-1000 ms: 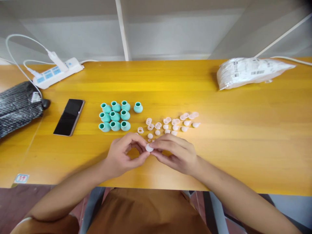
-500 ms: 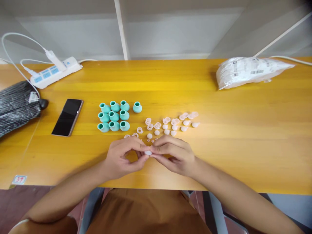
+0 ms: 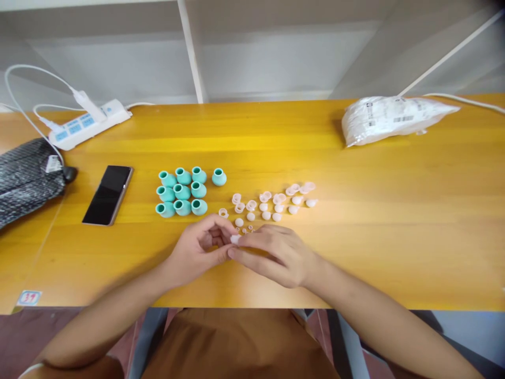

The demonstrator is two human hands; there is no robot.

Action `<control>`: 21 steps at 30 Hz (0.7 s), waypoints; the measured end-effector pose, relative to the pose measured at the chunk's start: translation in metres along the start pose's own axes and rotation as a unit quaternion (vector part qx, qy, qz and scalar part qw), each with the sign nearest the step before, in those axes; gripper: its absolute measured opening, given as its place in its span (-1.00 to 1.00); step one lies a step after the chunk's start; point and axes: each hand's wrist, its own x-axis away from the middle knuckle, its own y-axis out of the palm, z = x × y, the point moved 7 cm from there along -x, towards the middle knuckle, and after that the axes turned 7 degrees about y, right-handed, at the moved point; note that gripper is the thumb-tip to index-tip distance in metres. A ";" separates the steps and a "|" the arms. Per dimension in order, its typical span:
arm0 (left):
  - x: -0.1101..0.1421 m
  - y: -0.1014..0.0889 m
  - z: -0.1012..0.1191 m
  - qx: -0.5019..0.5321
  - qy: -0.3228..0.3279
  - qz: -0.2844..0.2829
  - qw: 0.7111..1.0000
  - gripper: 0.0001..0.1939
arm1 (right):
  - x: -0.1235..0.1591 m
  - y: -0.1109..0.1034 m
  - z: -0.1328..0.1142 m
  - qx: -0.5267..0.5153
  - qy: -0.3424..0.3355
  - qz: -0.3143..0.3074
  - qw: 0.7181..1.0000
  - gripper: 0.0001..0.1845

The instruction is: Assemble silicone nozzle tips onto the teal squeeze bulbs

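Currently, one small white plastic piece (image 3: pixel 235 239), lower centre of the frame: being clamped between two sets of fingertips, raised off the desk (image 3: pixel 394 221). Left hand (image 3: pixel 203 250): thumb and fingers are curling into a ring, tips pressing on the piece. Right hand (image 3: pixel 276 255): thumb and forefinger are closing on it from the opposite side. Step, as judged: fingertip working of this single part; whether a second part is hiding in the pinch, cannot tell. Next move: probably calling for one firm hold while the other tips are adjusting.

Teal bulb-shaped pots (image 3: pixel 181 192), nine: standing in three rows, left of centre; a tenth (image 3: pixel 219 178) standing just apart. White flanged rings (image 3: pixel 279 199), domed pieces (image 3: pixel 266 216) and tiny rings (image 3: pixel 244 231): lying beyond the knuckles, crowding forward movement. Desk's front edge: running below the working fingers. Open room: extending across right of the frame, below the white plastic parcel (image 3: pixel 394 121); on the left, the phone (image 3: pixel 108 196) is limiting it.
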 end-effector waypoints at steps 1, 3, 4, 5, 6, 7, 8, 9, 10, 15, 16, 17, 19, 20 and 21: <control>0.000 0.001 -0.003 0.019 -0.016 -0.002 1.000 -0.81 | 0.000 0.000 0.001 0.008 -0.003 -0.011 1.000 -0.73; 0.001 0.002 -0.007 0.035 -0.038 -0.006 0.999 -0.79 | 0.001 0.000 0.004 0.000 0.004 -0.026 1.000 -0.72; 0.003 0.002 -0.009 0.032 -0.046 -0.008 0.998 -0.79 | 0.001 -0.001 0.005 -0.005 0.001 -0.027 1.000 -0.73; 0.004 0.003 -0.009 0.026 -0.050 -0.011 0.998 -0.79 | 0.002 -0.002 0.005 -0.011 -0.006 -0.023 1.000 -0.74; 0.005 0.003 -0.010 0.020 -0.053 -0.014 0.998 -0.78 | 0.002 -0.003 0.005 -0.019 -0.015 -0.013 1.000 -0.74; 0.006 0.003 -0.009 0.016 -0.056 -0.017 0.998 -0.77 | 0.003 -0.005 0.005 -0.030 -0.018 -0.003 0.999 -0.71; 0.006 0.004 -0.009 0.014 -0.059 -0.019 0.998 -0.76 | 0.003 -0.006 0.007 -0.042 -0.014 0.006 0.999 -0.67; 0.006 0.004 -0.008 0.014 -0.062 -0.020 0.998 -0.74 | 0.003 -0.007 0.009 -0.055 -0.003 0.012 0.998 -0.62; 0.005 0.004 -0.007 0.014 -0.065 -0.019 0.998 -0.73 | 0.004 -0.007 0.012 -0.068 0.014 0.014 0.997 -0.58; 0.000 0.004 -0.005 0.016 -0.085 -0.006 0.996 -0.71 | 0.007 -0.001 0.021 -0.143 0.080 -0.013 0.986 -0.59; 0.000 0.003 -0.005 0.014 -0.087 -0.004 0.996 -0.72 | 0.008 0.001 0.022 -0.159 0.095 -0.025 0.982 -0.63; 0.001 0.003 -0.005 0.011 -0.087 -0.002 0.996 -0.72 | 0.008 0.004 0.023 -0.173 0.111 -0.038 0.978 -0.66; 0.003 0.002 -0.005 0.002 -0.087 0.003 0.996 -0.71 | 0.009 0.009 0.024 -0.192 0.137 -0.063 0.970 -0.73; 0.004 0.002 -0.006 -0.004 -0.087 0.006 0.996 -0.72 | 0.010 0.011 0.025 -0.197 0.143 -0.071 0.967 -0.76; 0.004 0.002 -0.006 -0.009 -0.087 0.008 0.996 -0.72 | 0.010 0.012 0.025 -0.198 0.144 -0.074 0.967 -0.79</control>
